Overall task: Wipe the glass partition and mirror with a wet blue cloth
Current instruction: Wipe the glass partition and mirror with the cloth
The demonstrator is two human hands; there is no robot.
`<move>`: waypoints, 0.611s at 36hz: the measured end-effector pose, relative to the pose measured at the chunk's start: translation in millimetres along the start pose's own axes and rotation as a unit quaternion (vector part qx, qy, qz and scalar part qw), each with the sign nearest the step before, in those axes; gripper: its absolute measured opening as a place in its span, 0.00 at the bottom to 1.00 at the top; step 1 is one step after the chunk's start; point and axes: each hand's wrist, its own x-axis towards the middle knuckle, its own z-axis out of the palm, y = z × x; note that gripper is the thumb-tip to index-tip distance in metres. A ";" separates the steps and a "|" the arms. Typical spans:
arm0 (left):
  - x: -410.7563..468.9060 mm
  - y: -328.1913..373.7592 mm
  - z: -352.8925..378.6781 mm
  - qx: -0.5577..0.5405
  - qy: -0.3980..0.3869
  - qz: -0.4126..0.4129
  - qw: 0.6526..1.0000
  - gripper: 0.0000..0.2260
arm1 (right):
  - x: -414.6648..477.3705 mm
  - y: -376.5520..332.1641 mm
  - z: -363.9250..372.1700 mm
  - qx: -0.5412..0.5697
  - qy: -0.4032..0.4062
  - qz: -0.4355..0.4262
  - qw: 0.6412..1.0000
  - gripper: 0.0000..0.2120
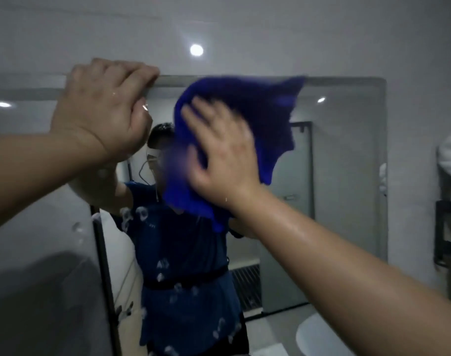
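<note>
A large mirror [342, 160] with rounded corners hangs on the white wall ahead. My right hand [219, 152] presses the blue cloth [265, 119] flat against the mirror's upper middle, fingers spread over it; the cloth is motion-blurred. The glass partition [39, 191] stands at the left, edge-on to the mirror. My left hand [103, 106] is curled over its top edge, gripping it. The mirror shows a person in a dark blue patterned shirt behind the cloth.
A black rack [447, 235] with a white towel [450, 160] hangs on the wall at the right. A white basin rim [314, 335] shows at the bottom right. The mirror reflects a grey door and a floor grille.
</note>
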 end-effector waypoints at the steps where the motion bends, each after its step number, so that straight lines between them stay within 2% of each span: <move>1: -0.1 0.6 -0.1 0.000 0.002 0.000 1.000 0.27 | -20.2 -2.8 1.2 0.028 -0.019 -0.021 0.999 0.30; 4: -0.9 1.2 0.0 0.000 0.005 0.008 1.000 0.26 | -95.1 -4.1 2.4 0.084 -0.086 -0.020 0.993 0.32; 6: -0.7 0.3 0.4 0.002 0.003 0.008 1.000 0.27 | -147.2 5.0 0.3 0.108 -0.088 0.006 0.990 0.31; 9: -1.5 0.1 1.1 0.003 -0.011 0.004 1.000 0.27 | -202.3 40.4 -14.8 0.091 -0.036 0.097 0.991 0.28; 12: -2.5 2.5 1.3 0.002 -0.006 0.002 1.000 0.26 | -222.4 91.7 -36.8 0.063 0.055 0.227 0.970 0.27; 16: -1.8 6.3 1.4 -0.002 -0.004 -0.009 1.000 0.25 | -195.4 158.6 -56.6 -0.042 0.143 0.395 0.907 0.29; 19: -1.5 6.6 2.6 -0.016 -0.010 -0.012 1.000 0.25 | -131.0 174.4 -62.3 -0.033 0.203 0.501 0.840 0.32; 21: 0.8 5.2 3.7 -0.027 -0.021 -0.025 0.999 0.25 | -80.6 173.7 -63.1 -0.042 0.222 0.510 0.830 0.33; 22: 1.9 5.8 2.6 -0.035 -0.025 -0.028 0.999 0.26 | -57.0 171.0 -63.7 -0.048 0.218 0.497 0.839 0.34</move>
